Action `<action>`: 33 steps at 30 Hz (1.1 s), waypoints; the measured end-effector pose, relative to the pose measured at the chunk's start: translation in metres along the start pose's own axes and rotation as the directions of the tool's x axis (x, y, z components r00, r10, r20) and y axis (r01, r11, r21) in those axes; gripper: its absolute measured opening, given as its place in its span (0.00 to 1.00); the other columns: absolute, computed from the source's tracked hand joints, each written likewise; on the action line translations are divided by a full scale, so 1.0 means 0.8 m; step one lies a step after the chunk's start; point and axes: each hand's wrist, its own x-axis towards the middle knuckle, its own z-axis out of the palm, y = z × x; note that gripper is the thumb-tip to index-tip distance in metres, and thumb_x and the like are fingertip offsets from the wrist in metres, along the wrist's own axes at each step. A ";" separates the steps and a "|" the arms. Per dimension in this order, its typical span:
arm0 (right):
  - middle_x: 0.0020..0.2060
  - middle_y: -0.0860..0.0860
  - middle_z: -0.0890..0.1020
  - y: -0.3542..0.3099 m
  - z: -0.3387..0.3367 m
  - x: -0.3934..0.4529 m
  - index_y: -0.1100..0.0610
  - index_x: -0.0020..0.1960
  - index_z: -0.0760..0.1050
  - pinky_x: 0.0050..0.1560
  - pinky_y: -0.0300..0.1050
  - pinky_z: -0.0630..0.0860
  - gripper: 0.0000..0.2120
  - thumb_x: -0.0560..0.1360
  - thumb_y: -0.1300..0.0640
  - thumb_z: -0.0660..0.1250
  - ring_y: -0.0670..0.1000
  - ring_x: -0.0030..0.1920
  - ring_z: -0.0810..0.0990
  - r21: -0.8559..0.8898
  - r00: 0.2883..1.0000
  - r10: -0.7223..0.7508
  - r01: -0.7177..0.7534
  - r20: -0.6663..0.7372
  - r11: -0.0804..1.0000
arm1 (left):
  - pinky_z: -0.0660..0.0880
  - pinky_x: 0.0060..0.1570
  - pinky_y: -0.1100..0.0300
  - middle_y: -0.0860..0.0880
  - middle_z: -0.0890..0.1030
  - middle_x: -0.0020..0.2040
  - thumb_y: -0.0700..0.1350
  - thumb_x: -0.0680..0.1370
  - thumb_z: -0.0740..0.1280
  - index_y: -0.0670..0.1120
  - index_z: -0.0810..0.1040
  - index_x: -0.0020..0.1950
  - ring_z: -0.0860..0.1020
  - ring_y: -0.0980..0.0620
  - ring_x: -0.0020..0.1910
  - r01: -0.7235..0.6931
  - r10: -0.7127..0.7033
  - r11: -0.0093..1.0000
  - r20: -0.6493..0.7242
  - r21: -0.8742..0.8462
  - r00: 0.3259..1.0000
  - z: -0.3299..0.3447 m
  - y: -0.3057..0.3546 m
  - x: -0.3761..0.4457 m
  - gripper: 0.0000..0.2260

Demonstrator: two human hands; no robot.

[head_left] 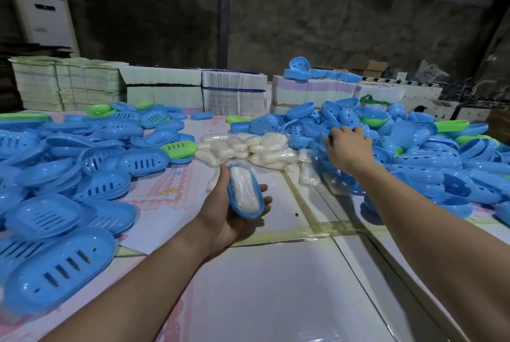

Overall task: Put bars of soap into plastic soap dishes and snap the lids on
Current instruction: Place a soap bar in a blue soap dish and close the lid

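One blue soap dish (245, 194) with a wrapped white soap bar (244, 192) inside lies in your left hand (234, 209), thumb and fingers curled around it above the table (276, 281). Your right hand (348, 145) reaches onto the blue lid pile (430, 148); you cannot tell whether its hidden fingers grip anything.

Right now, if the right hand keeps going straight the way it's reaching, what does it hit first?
The right hand points up and away into the heap of blue lids on the right side. Its fingertips look to be at the nearest blue pieces, so those come first, though depth is unclear.
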 end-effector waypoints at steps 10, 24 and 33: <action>0.35 0.51 0.74 -0.067 -0.021 -0.053 0.60 0.40 0.71 0.37 0.45 0.68 0.14 0.80 0.52 0.60 0.48 0.35 0.69 0.806 0.988 0.144 -0.046 -0.049 0.590 | 0.83 0.38 0.52 0.38 0.85 0.52 0.70 0.78 0.55 0.38 0.79 0.64 0.86 0.42 0.42 -0.001 0.004 0.995 0.035 -0.097 0.999 0.000 -0.001 0.004 0.38; 0.44 0.49 0.81 -0.133 -0.012 -0.137 0.50 0.57 0.74 0.47 0.48 0.66 0.08 0.79 0.56 0.61 0.49 0.46 0.75 0.785 0.814 -0.176 -0.580 0.553 -0.217 | 0.83 0.42 0.44 0.39 0.86 0.50 0.61 0.76 0.68 0.48 0.81 0.60 0.86 0.40 0.43 -0.100 0.096 0.944 -0.031 -0.315 0.995 0.003 -0.003 0.009 0.21; 0.37 0.44 0.80 -0.130 -0.013 -0.132 0.36 0.59 0.78 0.47 0.46 0.72 0.17 0.74 0.51 0.60 0.48 0.40 0.75 0.892 0.903 -0.122 -0.373 0.413 0.256 | 0.82 0.39 0.48 0.40 0.86 0.51 0.51 0.80 0.69 0.49 0.77 0.68 0.86 0.44 0.42 -0.146 0.140 0.969 -0.042 -0.202 0.989 0.004 -0.002 0.002 0.18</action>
